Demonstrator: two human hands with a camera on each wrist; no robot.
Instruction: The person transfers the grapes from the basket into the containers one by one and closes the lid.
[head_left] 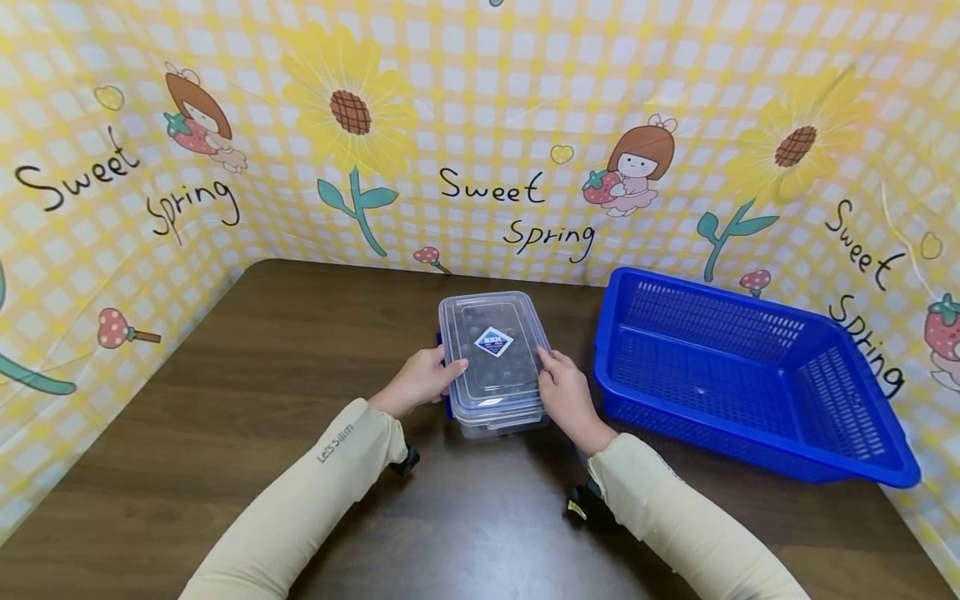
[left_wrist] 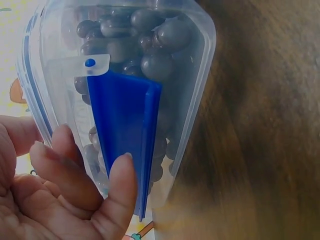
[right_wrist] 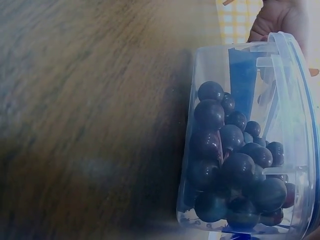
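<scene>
"Sleeves (head_left: 300,492) come closest in the head view. What's past them?"

"One lidded box (head_left: 491,379), held between both hands over the table (head_left: 262,400); I can't tell if it touches down. The left hand (head_left: 420,379) is partly closed on one long side, thumb on the lid (head_left: 517,371). The right hand (head_left: 567,392) grips the opposite edge with bent fingers. Just beside it, apart, stands a blue basket (head_left: 708,429)."

"And the left wrist view?"

"Curled fingertips sit at a blue clip (left_wrist: 122,120) on the box's side. I can't tell if it's locked, so I'd support the body, not trust the lid alone."

"Right wrist?"

"Dark balls (right_wrist: 237,167), perhaps grapes, heaped inside behind clear plastic. They'd probably roll, so keep it level and press evenly from both sides, without squashing the walls."
</scene>
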